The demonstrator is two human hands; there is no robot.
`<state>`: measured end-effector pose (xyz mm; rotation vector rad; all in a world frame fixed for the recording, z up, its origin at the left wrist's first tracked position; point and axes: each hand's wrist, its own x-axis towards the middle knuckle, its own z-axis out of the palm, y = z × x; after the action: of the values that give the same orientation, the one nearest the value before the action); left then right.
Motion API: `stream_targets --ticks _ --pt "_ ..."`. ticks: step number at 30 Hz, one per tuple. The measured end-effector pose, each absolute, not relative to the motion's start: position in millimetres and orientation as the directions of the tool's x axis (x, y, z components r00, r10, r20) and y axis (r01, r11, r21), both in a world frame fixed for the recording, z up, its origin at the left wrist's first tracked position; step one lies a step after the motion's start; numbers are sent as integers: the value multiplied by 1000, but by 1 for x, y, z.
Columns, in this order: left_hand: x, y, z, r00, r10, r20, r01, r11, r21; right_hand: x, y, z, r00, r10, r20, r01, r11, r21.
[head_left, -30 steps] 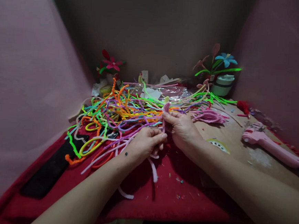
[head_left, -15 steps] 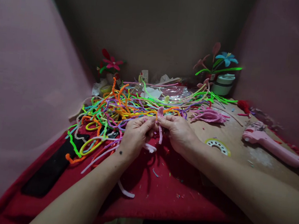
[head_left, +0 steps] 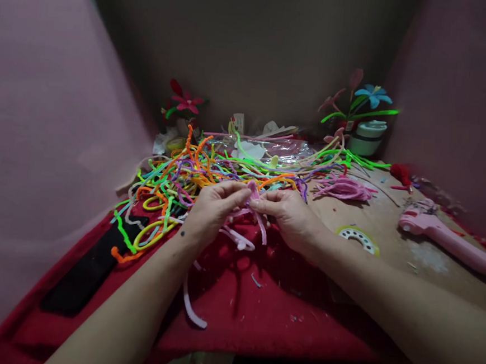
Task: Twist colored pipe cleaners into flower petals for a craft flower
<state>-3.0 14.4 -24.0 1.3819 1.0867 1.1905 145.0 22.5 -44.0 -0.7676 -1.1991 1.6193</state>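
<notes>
Between my hands is a pink pipe cleaner piece, bent into a loop at the top with a tail hanging down. My left hand pinches its left side with thumb and forefinger. From the right, my right hand grips the same piece, thumb near the base of the loop. Pale pink pipe cleaner ends dangle below the left fingers. Another pale strand hangs beneath my left wrist over the red cloth. The fingers partly hide how the strands join.
A tangle of coloured pipe cleaners lies behind my hands. To the right are a pink pipe cleaner bundle, a white tape spool and a pink glue gun. Finished flowers stand at the back; a black strip lies left.
The pink loop has shifted slightly left and down, and my left hand has moved left. The pale ends below swung left. The view has turned slightly.
</notes>
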Motion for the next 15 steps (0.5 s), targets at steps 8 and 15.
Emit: stream_targets --ticks 8,15 --pt "-3 12 -27 219 975 -17 -80 35 996 148 25 -45 -490 872 -17 -294 -184 -938" --pt "-2 9 -24 194 981 28 -32 -22 999 150 29 -46 -604 795 -63 -401 -371 -838"
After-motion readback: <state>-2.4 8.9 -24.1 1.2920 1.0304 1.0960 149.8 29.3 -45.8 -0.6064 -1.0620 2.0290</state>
